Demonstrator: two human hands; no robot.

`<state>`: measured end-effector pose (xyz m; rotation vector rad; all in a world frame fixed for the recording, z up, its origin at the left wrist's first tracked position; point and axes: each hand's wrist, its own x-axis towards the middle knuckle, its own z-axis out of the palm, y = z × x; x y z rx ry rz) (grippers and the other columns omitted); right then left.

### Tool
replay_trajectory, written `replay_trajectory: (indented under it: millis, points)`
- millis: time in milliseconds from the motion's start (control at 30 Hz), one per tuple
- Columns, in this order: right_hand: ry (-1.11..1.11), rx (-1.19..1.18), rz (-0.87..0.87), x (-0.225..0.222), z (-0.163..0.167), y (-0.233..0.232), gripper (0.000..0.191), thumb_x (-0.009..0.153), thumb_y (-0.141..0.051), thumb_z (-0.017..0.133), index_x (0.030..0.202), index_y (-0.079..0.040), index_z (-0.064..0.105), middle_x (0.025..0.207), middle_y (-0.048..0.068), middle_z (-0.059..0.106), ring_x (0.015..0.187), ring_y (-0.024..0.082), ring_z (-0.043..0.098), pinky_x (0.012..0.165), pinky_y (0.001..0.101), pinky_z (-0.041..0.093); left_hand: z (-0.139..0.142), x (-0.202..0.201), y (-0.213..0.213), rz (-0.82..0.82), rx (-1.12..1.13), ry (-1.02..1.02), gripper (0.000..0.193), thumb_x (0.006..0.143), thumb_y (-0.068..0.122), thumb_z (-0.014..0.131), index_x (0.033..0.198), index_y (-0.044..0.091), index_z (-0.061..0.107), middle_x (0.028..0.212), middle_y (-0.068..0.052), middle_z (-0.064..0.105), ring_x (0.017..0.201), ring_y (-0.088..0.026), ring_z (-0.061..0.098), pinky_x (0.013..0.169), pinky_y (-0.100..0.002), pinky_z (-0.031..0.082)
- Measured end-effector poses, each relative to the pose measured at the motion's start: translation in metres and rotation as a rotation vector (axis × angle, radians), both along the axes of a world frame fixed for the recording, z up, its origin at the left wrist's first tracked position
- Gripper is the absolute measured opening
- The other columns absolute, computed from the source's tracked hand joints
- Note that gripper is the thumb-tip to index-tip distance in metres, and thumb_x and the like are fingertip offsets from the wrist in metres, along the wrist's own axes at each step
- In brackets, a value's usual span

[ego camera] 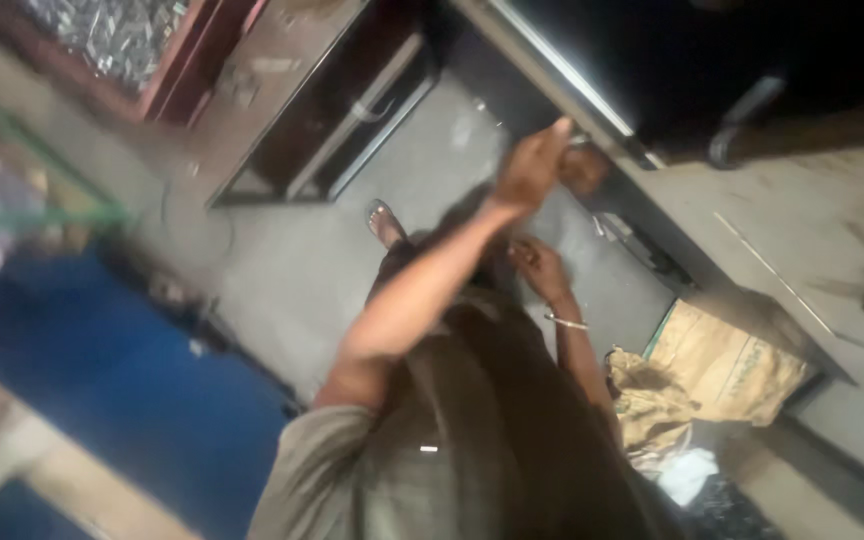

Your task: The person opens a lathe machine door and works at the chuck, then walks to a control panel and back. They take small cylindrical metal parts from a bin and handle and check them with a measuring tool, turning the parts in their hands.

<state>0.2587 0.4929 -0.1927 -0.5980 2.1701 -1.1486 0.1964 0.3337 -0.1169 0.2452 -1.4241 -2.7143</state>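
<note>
The picture is blurred and tilted. My left hand (532, 165) is stretched out with its fingers together, touching the pale metal edge (562, 80) of a dark-topped bench. A small brown thing (584, 170) sits just beside that hand; whether I hold it is unclear. My right hand (542, 268), with a thin bangle at the wrist, hangs lower with curled fingers, close to my brown garment (512, 420). My sandalled foot (384, 222) stands on the grey floor (292, 270).
A wooden bench top (802, 230) runs along the right, with a crumpled brown paper sack (722, 370) and a white rag (687, 475) below it. A low dark wooden frame (292, 110) stands ahead. A blue surface (102, 380) lies at left, and a tray of metal bits (112, 30) at top left.
</note>
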Motion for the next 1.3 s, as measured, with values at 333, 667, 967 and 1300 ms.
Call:
replay_trajectory:
  millis: [333, 667, 967, 1300]
  points:
    - [-0.695, -0.108, 0.262, 0.046, -0.055, 0.053, 0.018, 0.091, -0.02, 0.063, 0.1, -0.009, 0.073, 0.105, 0.015, 0.072, 0.092, 0.025, 0.067, 0.081, 0.0398, 0.053, -0.082, 0.301, -0.208, -0.8, -1.513, -1.505, 0.027, 0.091, 0.023, 0.068, 0.114, 0.013, 0.077, 0.115, -0.016, 0.074, 0.103, -0.033, 0.074, 0.08, -0.05, 0.062]
    - [-0.885, -0.141, -0.211, 0.069, -0.049, -0.091, 0.044, 0.094, -0.038, 0.072, 0.121, -0.006, 0.063, 0.109, 0.008, 0.062, 0.094, 0.022, 0.056, 0.078, 0.0373, 0.044, -0.038, 0.281, -0.37, 0.607, -1.333, -0.701, 0.025, 0.089, 0.02, 0.07, 0.108, 0.004, 0.07, 0.09, -0.027, 0.071, 0.086, -0.048, 0.067, 0.075, -0.058, 0.051]
    - [-0.291, 0.234, 0.335, 0.112, -0.009, -0.19, 0.062, 0.089, -0.045, 0.072, 0.137, -0.009, 0.054, 0.132, 0.011, 0.057, 0.12, 0.028, 0.053, 0.101, 0.0451, 0.042, -0.025, 0.212, -0.448, 0.848, -1.109, -0.709, 0.041, 0.083, 0.024, 0.071, 0.117, 0.002, 0.068, 0.106, -0.031, 0.068, 0.095, -0.051, 0.063, 0.081, -0.059, 0.049]
    - [-0.41, 0.525, 0.567, 0.067, 0.006, -0.358, 0.046, 0.092, -0.03, 0.066, 0.133, -0.008, 0.061, 0.124, 0.011, 0.068, 0.108, 0.03, 0.064, 0.091, 0.0467, 0.052, -0.045, 0.231, -0.49, 0.699, -1.094, -0.977, 0.023, 0.082, 0.018, 0.072, 0.099, 0.003, 0.074, 0.097, -0.024, 0.074, 0.093, -0.042, 0.071, 0.083, -0.052, 0.056]
